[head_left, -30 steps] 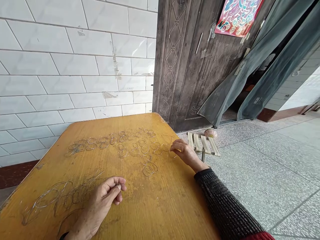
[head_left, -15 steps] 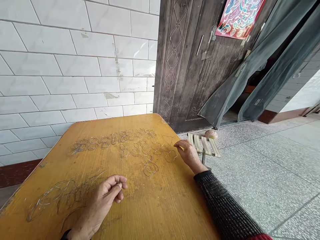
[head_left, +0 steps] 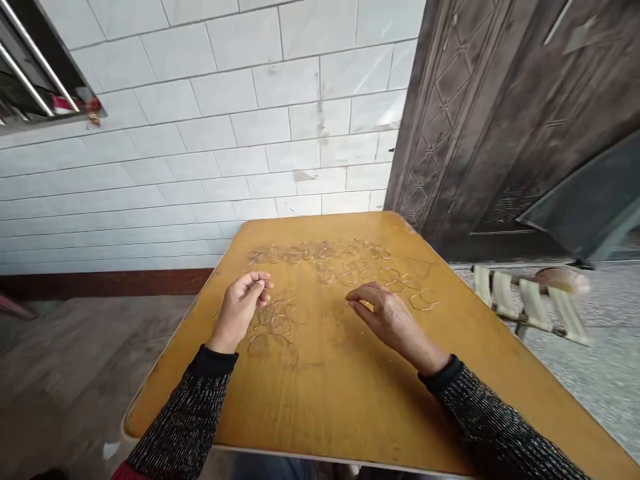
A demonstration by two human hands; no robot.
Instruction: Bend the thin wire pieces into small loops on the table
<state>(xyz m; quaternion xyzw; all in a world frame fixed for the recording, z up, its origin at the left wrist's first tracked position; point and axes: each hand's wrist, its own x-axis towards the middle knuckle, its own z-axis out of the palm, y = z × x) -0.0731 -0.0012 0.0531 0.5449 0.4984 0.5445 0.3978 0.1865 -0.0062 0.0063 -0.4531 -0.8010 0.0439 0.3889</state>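
My left hand (head_left: 240, 310) is held above the left side of the wooden table (head_left: 320, 407), thumb and fingers pinched together. Whatever lies in that pinch is too small to make out. Just beside it is a loose bunch of thin bent wires (head_left: 273, 323). My right hand (head_left: 393, 323) hovers over the middle right, its fingertips drawn together and pointing left. Anything between them is hidden or too thin to see. Beyond both hands, several twisted wire loops (head_left: 323, 252) lie in a row, with more wire loops (head_left: 393, 277) in a shorter row nearer me.
A white tiled wall (head_left: 280, 120) stands behind the table, with a barred window (head_left: 35, 67) at upper left. To the right are a dark carved door (head_left: 465, 133), a grey curtain (head_left: 590, 193) and a strap-seated stool (head_left: 530, 303) bearing a round object.
My view has swung left, showing the window and both sleeves. My right hand has come inward from the table's right edge towards the middle. The left hand stays pinched.
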